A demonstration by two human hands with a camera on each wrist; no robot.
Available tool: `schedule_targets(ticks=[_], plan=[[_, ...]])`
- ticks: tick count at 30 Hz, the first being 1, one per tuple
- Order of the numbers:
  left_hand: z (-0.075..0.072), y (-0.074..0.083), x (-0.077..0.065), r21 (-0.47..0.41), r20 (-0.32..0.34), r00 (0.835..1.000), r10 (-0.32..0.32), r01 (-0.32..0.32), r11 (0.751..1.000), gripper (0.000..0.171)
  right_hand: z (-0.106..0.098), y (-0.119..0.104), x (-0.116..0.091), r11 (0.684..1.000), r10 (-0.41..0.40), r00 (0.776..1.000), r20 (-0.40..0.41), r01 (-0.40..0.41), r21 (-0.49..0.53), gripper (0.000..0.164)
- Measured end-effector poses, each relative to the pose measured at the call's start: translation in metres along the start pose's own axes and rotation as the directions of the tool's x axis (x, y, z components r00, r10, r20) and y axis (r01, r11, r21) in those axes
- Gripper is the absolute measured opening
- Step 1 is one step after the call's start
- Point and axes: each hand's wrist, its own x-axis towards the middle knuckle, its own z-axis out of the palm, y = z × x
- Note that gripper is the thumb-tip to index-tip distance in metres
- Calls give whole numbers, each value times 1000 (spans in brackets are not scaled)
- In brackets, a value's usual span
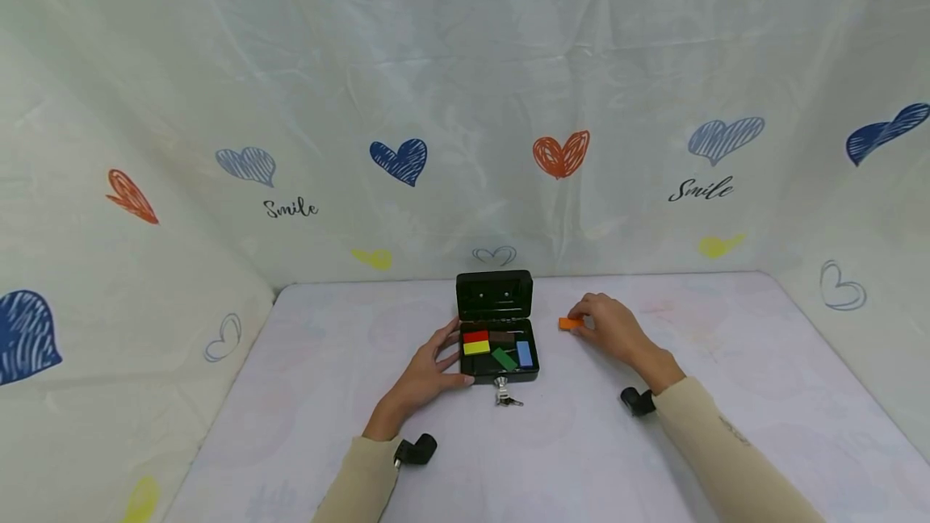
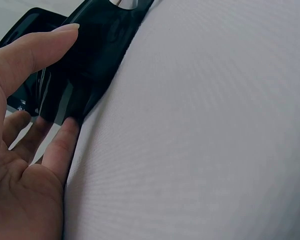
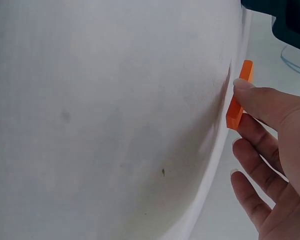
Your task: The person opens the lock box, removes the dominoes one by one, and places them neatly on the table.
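A small black cash box (image 1: 500, 375) stands on the table, its lid (image 1: 495, 295) raised. Inside lie a red block (image 1: 475, 336), a yellow block (image 1: 476, 348), a green block (image 1: 504, 358), a blue block (image 1: 524, 354) and a brown block (image 1: 501, 337). My left hand (image 1: 429, 370) holds the box at its left end, thumb across the front and fingers along the side. To the right of the box, my right hand (image 1: 609, 329) pinches an orange block (image 3: 234, 112) between thumb and forefinger. That block is held close to the tabletop.
Keys (image 1: 506, 399) hang at the front of the box from its lock. The table (image 1: 327, 345) has a pale cloth cover. Behind it and at both sides hangs a white sheet (image 1: 479, 103) printed with hearts. Each wrist carries a black camera (image 1: 417, 449).
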Motion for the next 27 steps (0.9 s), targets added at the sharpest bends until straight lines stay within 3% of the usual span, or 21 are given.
schedule_targets(ticks=[27], plan=[[2, 2, -2, 6, -10, 1000, -3, 3, 1000, 104, 2, 6, 3, 1000, 26, 998, 65, -25, -18, 16]])
